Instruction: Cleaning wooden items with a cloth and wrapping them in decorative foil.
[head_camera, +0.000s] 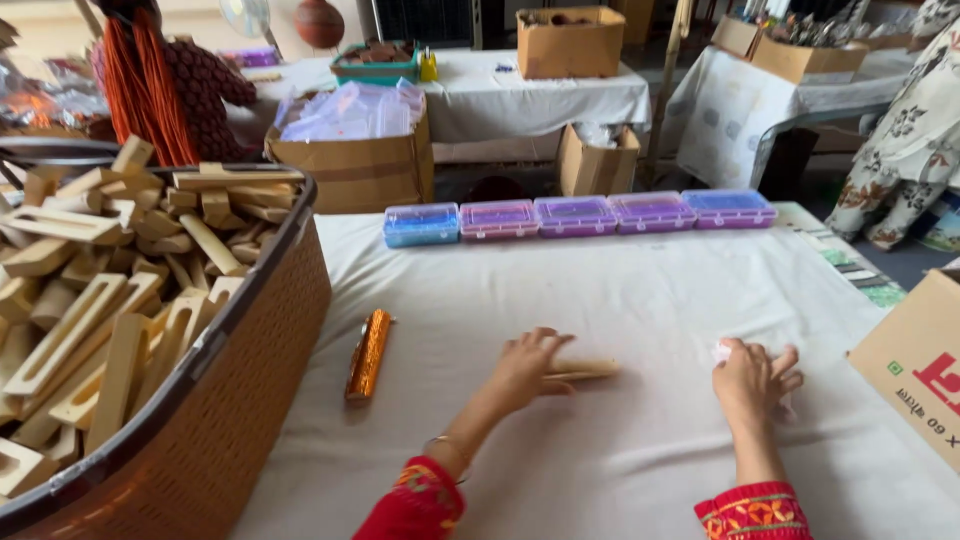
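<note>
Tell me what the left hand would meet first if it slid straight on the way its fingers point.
The left hand points right, along the wooden piece it rests on. Past that lies bare white tablecloth, then probably the right hand, though depth is hard to judge.

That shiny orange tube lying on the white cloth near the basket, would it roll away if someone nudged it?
Probably, if pushed from the side: the orange tube looks round and lies flat on the cloth-covered table. The soft cloth may slow it quickly. Its glossy, foil-like skin suggests it could be a bit slippery and light, though its weight cannot be told. Neither hand touches it; the left hand is nearest.
</note>
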